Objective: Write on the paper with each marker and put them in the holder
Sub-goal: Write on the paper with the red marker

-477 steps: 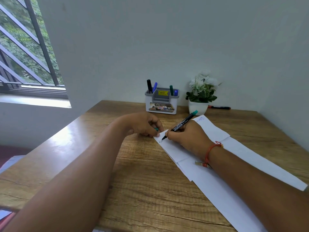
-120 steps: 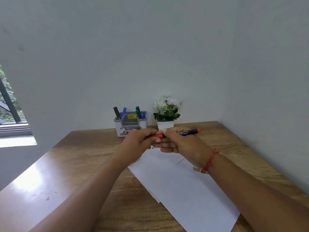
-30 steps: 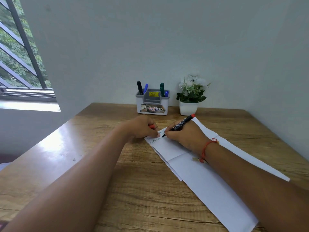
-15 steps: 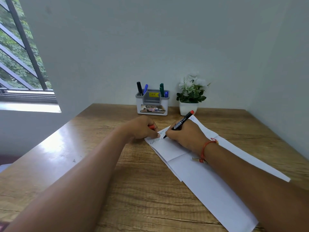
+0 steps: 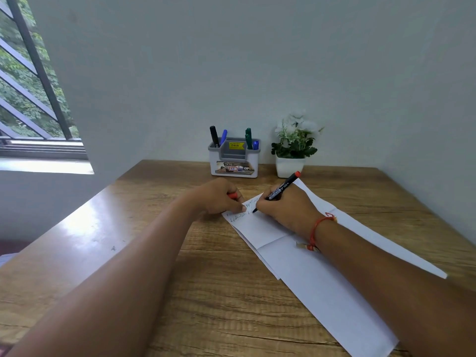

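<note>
My right hand (image 5: 284, 207) grips a black marker with a red end (image 5: 282, 188), its tip touching the far left corner of the white paper (image 5: 304, 258), where scribbled lines show. Against that corner rests my left hand (image 5: 219, 197), closed around the marker's red cap (image 5: 233, 195), with a fingertip pressing the sheet. The grey and white holder (image 5: 234, 158) stands at the back of the wooden table (image 5: 211, 292). A black marker (image 5: 214, 136) and a blue one (image 5: 223, 137) stick out on its left, a green marker (image 5: 248, 138) and another blue one (image 5: 255, 145) on its right.
A small white pot with a white-flowered plant (image 5: 292, 148) stands right of the holder, close behind the paper's far end. A wall runs along the table's back and right sides. A barred window (image 5: 28, 99) opens at the left.
The red marker's tip has crept a little along the paper's corner as more scribble appears. Both hands stay where they were. The view has barely shifted.
</note>
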{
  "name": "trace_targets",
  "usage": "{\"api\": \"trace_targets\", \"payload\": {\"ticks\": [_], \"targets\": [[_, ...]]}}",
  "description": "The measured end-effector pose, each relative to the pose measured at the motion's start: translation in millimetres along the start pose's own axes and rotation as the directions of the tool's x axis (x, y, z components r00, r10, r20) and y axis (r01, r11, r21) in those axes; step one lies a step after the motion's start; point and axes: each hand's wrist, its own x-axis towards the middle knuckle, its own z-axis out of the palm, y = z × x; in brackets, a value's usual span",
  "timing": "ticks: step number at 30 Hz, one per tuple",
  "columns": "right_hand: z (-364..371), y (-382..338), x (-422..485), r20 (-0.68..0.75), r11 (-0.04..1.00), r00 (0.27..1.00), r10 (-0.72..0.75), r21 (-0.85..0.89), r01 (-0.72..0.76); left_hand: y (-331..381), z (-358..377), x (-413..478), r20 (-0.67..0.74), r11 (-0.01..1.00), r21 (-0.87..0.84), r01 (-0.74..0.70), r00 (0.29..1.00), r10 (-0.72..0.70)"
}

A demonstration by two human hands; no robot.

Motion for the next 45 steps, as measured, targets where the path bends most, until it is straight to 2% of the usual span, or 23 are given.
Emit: {"api": "trace_targets", "payload": {"ticks": [3, 8, 12, 45], "targets": [[-1.1, -1.1, -1.3, 0.024, 1.0, 1.0, -0.003, 0.006, 0.003, 0.4, 0.0, -0.4, -0.002, 1.0, -0.009, 0.0, 1.0, 0.0], [0.4, 0.6, 0.5, -0.01, 0.999, 1.0, 0.015, -0.045, -0.015, -0.5, 0.4, 0.4, -0.004, 1.0, -0.008, 0.006, 1.0, -0.006], [1.5, 0.4, -1.3, -0.029, 1.0, 1.0, -0.008, -0.021, 0.007, -1.5, -0.1, 1.1, -0.006, 1.0, 0.0, -0.005, 1.0, 0.005], [0.2, 1.8, 5.8, -0.039, 0.993, 0.994, 0.104, -0.056, -0.106, -0.5, -0.8, 0.6, 0.01, 1.0, -0.004, -0.015, 1.0, 0.015]]}}
